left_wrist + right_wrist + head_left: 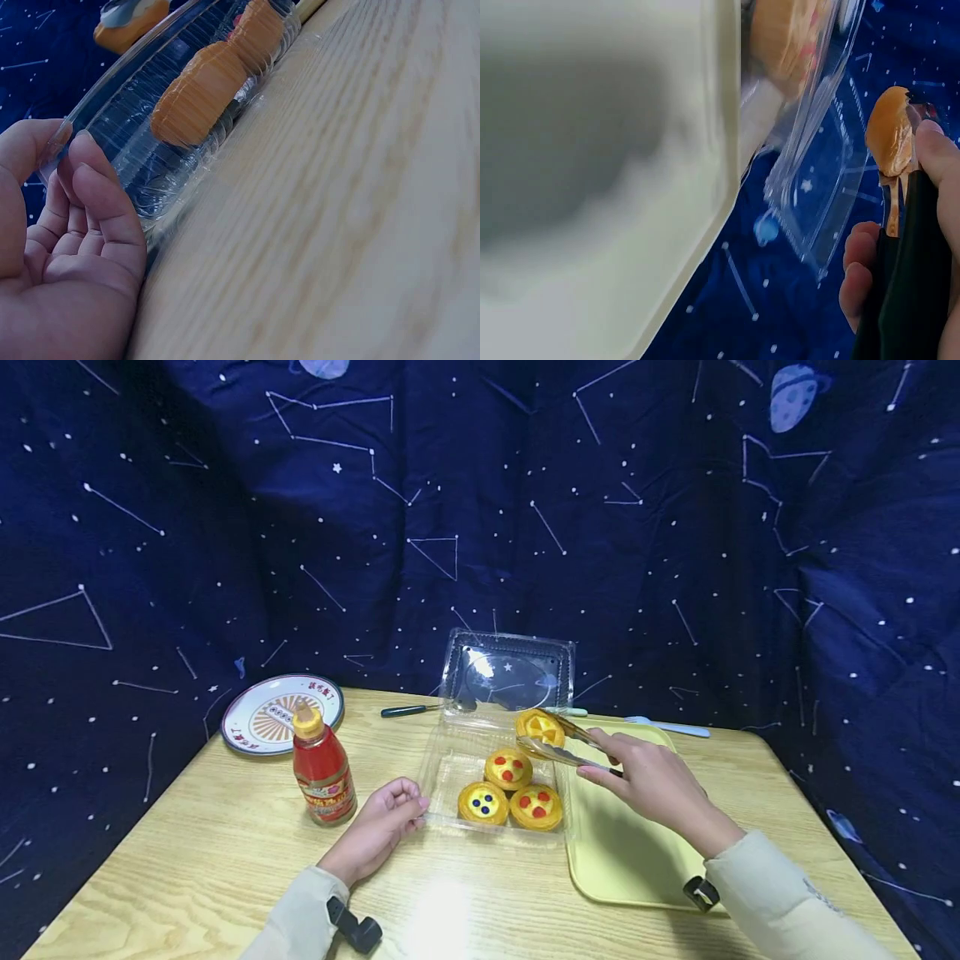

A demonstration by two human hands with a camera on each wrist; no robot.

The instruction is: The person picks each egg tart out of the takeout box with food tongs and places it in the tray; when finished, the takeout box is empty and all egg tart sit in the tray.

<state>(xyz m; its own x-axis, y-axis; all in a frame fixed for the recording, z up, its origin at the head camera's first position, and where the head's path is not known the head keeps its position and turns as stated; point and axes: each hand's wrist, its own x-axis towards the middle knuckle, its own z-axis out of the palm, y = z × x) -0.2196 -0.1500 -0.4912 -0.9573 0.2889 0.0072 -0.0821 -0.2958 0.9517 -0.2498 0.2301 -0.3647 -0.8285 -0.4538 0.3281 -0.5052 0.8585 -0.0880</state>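
Observation:
My right hand (660, 781) holds black-handled metal tongs (561, 755), and a tart (540, 727) with yellow pieces on top is gripped between their ends. The tongs hold this tart over the back right part of a clear plastic clamshell box (442, 768), whose lid (510, 672) stands open behind. Inside the box sit two tarts with red dots (508, 768) and one tart with blue dots (483, 803). My left hand (382, 827) pinches the box's front left rim between thumb and forefinger, clearly seen in the left wrist view.
A yellow tray (630, 860) lies right of the box, under my right arm. To the left stand a red sauce bottle (326, 777) and a white patterned plate (251, 714). Behind are a dark-handled utensil (405, 711) and a light blue fork (671, 727).

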